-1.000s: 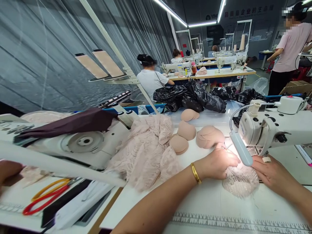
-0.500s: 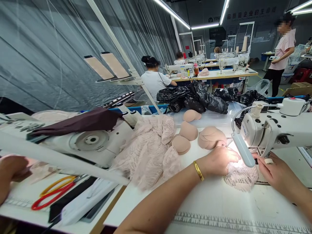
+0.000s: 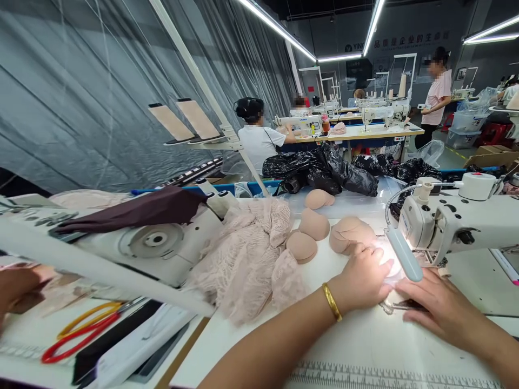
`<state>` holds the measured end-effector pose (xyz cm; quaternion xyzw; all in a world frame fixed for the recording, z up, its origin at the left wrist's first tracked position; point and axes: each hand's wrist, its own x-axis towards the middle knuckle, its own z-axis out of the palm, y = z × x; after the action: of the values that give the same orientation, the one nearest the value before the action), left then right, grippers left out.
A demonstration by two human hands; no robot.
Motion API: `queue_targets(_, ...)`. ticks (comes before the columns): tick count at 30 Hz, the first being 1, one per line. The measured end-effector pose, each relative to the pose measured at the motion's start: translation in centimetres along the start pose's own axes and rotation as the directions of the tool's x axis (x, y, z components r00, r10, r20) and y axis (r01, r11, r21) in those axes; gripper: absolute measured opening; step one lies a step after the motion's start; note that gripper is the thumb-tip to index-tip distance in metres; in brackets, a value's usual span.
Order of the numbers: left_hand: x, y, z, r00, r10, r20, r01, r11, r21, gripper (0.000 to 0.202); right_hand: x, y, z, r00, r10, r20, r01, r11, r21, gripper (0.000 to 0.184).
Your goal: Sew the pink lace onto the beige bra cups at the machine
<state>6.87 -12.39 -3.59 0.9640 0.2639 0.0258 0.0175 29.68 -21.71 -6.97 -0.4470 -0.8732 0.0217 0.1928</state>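
My left hand [image 3: 367, 274], with a gold bracelet [image 3: 332, 302] at the wrist, is closed on the edge of a pale pink lace piece [image 3: 392, 276] under the lamp [image 3: 405, 254] of the sewing machine [image 3: 433, 213]. Fingers outstretched, my right hand [image 3: 436, 302] lies flat over the piece beside the needle area. Most of the lace is hidden by both hands. Beyond my left hand rests a stack of beige bra cups [image 3: 352, 235]; more cups [image 3: 302, 247] sit to its left, beside a heap of pink lace [image 3: 247, 259].
A ruler strip [image 3: 365, 375] runs along the table's front. On the left table are a second machine [image 3: 154, 237], scissors [image 3: 81, 332] and another person's hand [image 3: 20, 289]. Black bags [image 3: 320, 167] lie behind; co-workers are farther back.
My right hand has moved from beside the needle to lie flat, nearer and left. The lace that spread toward me is now mostly covered. The view has shifted slightly right.
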Motion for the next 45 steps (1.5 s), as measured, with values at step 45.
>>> queue_targets(45,1.2,-2.6,1.1,0.949,0.269,-0.164,-0.292,0.947,-0.135,0.023,0.3,2.6,-0.6,0.976,0.217,0.022,-0.215,0.974,-0.063,0.04)
